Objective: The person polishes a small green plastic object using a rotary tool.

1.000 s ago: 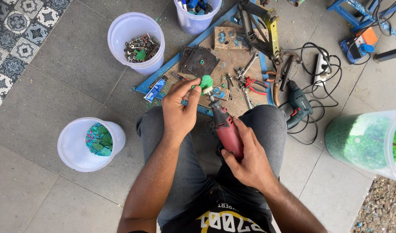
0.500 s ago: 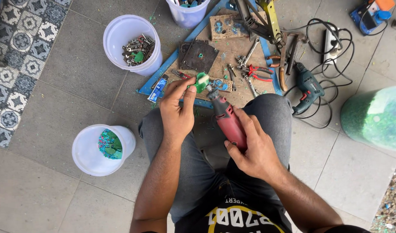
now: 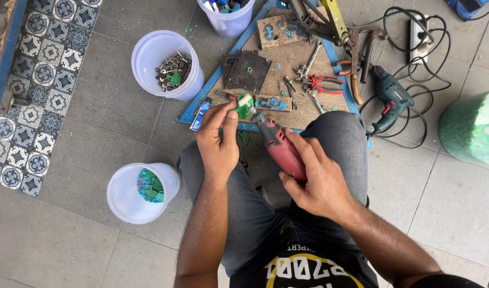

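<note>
Red rotary tool (image 3: 280, 149) on a green piece (image 3: 245, 105); white buckets (image 3: 165, 63), grey floor tiles (image 3: 90, 154), blue-and-white patterned tiles (image 3: 26, 101) far left, teal drill (image 3: 392, 97) right, red-handled pliers (image 3: 323, 84).

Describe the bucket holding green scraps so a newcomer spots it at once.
Start at the patterned tile strip on the left. Just right of it, beside the person's left forearm, stands a white bucket. Unlike the upper bucket of metal parts, it holds green and blue scraps.
</note>
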